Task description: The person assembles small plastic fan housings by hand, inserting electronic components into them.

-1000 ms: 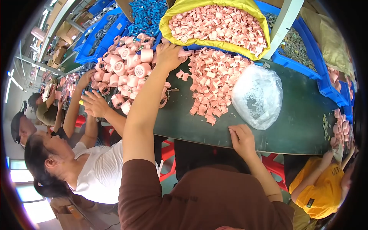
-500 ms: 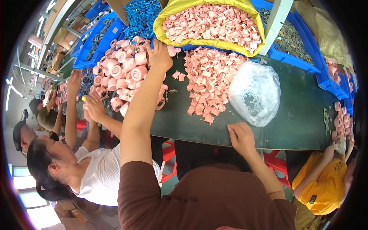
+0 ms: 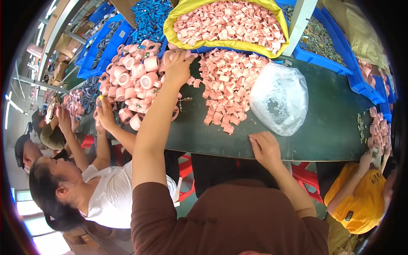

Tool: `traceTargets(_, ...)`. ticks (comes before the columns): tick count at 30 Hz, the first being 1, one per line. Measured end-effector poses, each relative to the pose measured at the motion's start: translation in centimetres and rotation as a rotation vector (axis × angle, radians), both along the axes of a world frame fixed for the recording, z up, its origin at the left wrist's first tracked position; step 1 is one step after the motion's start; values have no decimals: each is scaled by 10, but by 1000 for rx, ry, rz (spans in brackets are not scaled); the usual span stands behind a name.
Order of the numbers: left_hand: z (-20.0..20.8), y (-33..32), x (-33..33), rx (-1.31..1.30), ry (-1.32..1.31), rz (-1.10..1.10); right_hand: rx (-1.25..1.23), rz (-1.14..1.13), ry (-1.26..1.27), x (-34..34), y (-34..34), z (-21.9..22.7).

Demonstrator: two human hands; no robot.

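Observation:
My left hand (image 3: 177,67) reaches to the far side of a heap of pink round fan housings (image 3: 146,80) with slotted grilles. Its fingers close around a pink fan housing (image 3: 173,54) with a short handle, partly hidden under the hand. My right hand (image 3: 267,149) rests at the table's near edge with its fingers curled, and nothing shows in it. Just beyond it lies a clear plastic bag (image 3: 282,85) of small whitish pieces. A pile of small pink plastic pieces (image 3: 224,87) spreads between the housings and the bag.
Behind the pile stands a yellow sack (image 3: 169,32) full of pink pieces. Blue parts (image 3: 148,19) and blue bins (image 3: 346,68) line the back, beside a white post (image 3: 299,27). Co-workers in a white shirt (image 3: 112,197) and a yellow shirt (image 3: 357,193) sit on either side.
My left hand has gone from lying spread over the heap to closing on a pink fan housing. My right hand stays in place. The co-worker's hands at left have moved lower.

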State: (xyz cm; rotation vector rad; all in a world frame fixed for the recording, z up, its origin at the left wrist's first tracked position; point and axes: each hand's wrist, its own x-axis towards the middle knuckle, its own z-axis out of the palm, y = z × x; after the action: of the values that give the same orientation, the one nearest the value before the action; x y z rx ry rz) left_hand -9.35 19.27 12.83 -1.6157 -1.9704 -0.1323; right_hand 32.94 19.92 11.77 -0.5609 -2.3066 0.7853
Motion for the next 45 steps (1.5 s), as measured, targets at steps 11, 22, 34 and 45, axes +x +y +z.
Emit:
traceTargets(11, 5, -26, 91, 297, -667, -174, 46, -35, 0, 7, 3, -4)
traceTargets(22, -35, -114, 228, 223, -857, 70, -88, -91, 268, 41, 28, 10)
traceTargets(34, -41, -129, 245, 416, -879, 57, 409, -1186, -104, 172, 207, 1)
traceTargets(45, -18, -115, 247, 179, -1082, -231, -673, -764, 75, 221, 201, 12)
